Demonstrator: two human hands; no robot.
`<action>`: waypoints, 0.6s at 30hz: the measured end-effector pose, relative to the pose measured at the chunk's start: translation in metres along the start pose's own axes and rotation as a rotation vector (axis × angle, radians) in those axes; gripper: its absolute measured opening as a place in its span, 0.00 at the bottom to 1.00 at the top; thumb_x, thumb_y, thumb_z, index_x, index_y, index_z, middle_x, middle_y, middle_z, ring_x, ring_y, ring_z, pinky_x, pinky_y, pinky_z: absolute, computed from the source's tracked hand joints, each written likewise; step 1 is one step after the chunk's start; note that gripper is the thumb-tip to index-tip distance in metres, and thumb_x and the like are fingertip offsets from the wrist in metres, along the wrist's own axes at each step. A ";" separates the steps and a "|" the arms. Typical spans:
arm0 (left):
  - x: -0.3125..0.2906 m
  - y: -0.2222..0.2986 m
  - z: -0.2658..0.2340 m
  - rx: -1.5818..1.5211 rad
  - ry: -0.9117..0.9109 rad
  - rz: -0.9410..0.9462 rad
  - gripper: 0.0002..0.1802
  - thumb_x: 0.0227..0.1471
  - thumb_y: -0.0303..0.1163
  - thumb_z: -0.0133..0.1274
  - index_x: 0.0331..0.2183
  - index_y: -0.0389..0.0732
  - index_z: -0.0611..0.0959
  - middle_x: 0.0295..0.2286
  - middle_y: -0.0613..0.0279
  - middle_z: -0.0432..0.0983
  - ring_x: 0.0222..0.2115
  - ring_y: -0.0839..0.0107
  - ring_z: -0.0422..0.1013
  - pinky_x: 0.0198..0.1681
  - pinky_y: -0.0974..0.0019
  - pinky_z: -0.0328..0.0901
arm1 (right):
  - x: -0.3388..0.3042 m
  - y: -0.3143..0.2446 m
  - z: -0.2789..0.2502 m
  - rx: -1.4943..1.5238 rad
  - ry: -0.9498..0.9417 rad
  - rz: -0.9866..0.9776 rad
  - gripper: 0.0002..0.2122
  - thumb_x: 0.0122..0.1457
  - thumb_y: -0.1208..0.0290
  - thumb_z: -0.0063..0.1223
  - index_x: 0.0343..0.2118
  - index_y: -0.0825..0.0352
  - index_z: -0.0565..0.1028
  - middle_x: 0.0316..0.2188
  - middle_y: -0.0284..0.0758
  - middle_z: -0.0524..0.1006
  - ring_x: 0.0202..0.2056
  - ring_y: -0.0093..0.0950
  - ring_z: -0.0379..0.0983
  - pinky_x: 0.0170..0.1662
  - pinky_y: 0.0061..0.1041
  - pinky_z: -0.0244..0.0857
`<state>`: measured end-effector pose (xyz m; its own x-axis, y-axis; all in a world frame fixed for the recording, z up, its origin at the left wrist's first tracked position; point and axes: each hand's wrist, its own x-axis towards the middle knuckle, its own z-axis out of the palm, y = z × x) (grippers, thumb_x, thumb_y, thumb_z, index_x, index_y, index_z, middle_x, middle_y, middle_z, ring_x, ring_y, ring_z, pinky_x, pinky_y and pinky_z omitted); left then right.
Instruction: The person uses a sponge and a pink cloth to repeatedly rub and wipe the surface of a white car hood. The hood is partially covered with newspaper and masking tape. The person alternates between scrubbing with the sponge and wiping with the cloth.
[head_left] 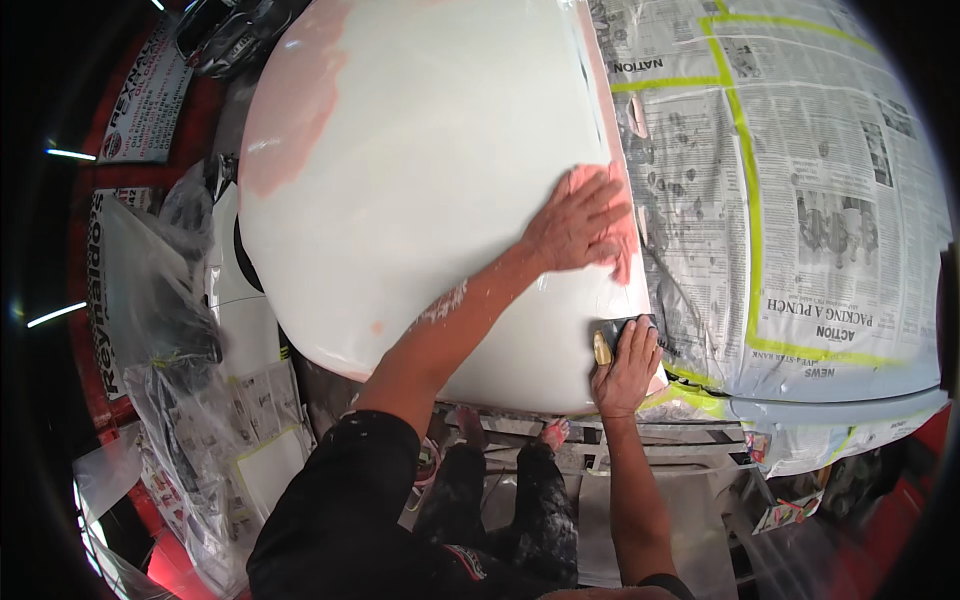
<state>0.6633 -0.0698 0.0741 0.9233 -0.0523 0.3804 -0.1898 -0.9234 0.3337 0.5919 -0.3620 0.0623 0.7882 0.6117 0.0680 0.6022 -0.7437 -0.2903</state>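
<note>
A large white car panel (pixel 440 150) with pink patches spreads out in front of me. My left hand (pixel 580 222) lies on a crumpled pink cloth (pixel 622 235) near the panel's right edge, pressing it to the surface with its fingers bent over it. Lower down, close to the near right corner, my right hand (pixel 628 368) grips a dark sanding block (pixel 615 328) against the panel. A yellowish piece shows at the block's left side. The fingers hide part of the block.
Newspaper masking (pixel 820 200) with yellow-green tape (pixel 745 160) covers the surface to the right. Plastic sheeting (pixel 170 320) hangs at the left, in front of red-framed signs (pixel 150 90). My dusty trousers (pixel 450 510) and feet show below the panel, beside a slatted grille (pixel 690 437).
</note>
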 end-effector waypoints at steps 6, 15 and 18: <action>0.079 -0.097 -0.001 0.155 0.094 -0.113 0.33 0.59 0.58 0.49 0.58 0.49 0.75 0.64 0.58 0.61 0.68 0.59 0.51 0.68 0.44 0.47 | -0.002 0.001 0.002 -0.047 0.010 0.021 0.31 0.62 0.64 0.40 0.68 0.71 0.61 0.71 0.48 0.58 0.71 0.51 0.50 0.72 0.53 0.39; 0.050 -0.279 -0.086 0.195 0.030 -0.585 0.42 0.65 0.62 0.39 0.68 0.43 0.64 0.70 0.48 0.49 0.72 0.52 0.41 0.72 0.40 0.34 | 0.000 0.007 -0.005 -0.168 0.022 -0.029 0.38 0.70 0.43 0.22 0.70 0.72 0.56 0.71 0.52 0.56 0.70 0.55 0.51 0.71 0.53 0.40; -0.035 -0.332 -0.142 0.272 0.077 -0.730 0.40 0.65 0.62 0.39 0.66 0.44 0.66 0.69 0.49 0.52 0.71 0.53 0.42 0.71 0.40 0.34 | 0.002 0.002 0.000 -0.162 0.037 -0.073 0.37 0.70 0.45 0.22 0.71 0.73 0.54 0.70 0.53 0.56 0.70 0.55 0.51 0.71 0.52 0.41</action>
<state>0.6461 0.2926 0.0726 0.7552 0.6216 0.2081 0.5543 -0.7750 0.3034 0.5949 -0.3620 0.0623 0.7438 0.6576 0.1197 0.6684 -0.7331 -0.1257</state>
